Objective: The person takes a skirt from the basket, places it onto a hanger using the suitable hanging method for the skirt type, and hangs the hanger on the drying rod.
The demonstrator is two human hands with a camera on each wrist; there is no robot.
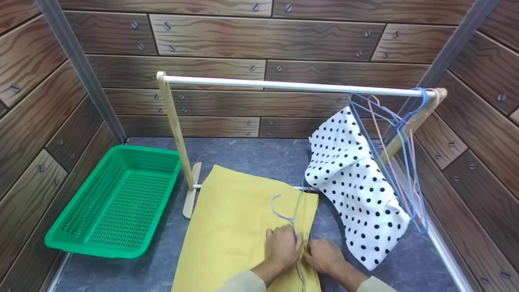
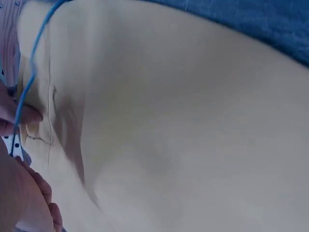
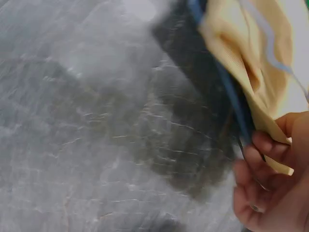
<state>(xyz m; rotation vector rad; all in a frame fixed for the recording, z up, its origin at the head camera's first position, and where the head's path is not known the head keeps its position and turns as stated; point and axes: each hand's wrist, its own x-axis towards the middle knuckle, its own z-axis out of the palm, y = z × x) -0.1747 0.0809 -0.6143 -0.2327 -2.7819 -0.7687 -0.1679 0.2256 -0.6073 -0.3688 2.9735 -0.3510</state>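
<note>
A yellow cloth (image 1: 231, 219) lies spread over the floor and the rack's lower bar. On its right part rests a clothes hanger (image 1: 279, 215) with a pale lilac hook; its thin blue wire (image 2: 32, 72) crosses the cloth in the left wrist view. My left hand (image 1: 282, 245) grips the hanger just below the hook, fingers curled. Close beside it, my right hand (image 1: 324, 255) pinches the cloth's right edge. In the right wrist view the right fingers (image 3: 263, 166) are bent at the cloth's edge, next to a blue strip of the hanger.
A rack with a white top bar (image 1: 259, 84) stands behind the cloth. From its right end hang several blue and pink hangers (image 1: 405, 134), with a white cloth with black dots (image 1: 357, 182) below. A green basket (image 1: 162, 202) sits at left. Wood-patterned walls enclose the space.
</note>
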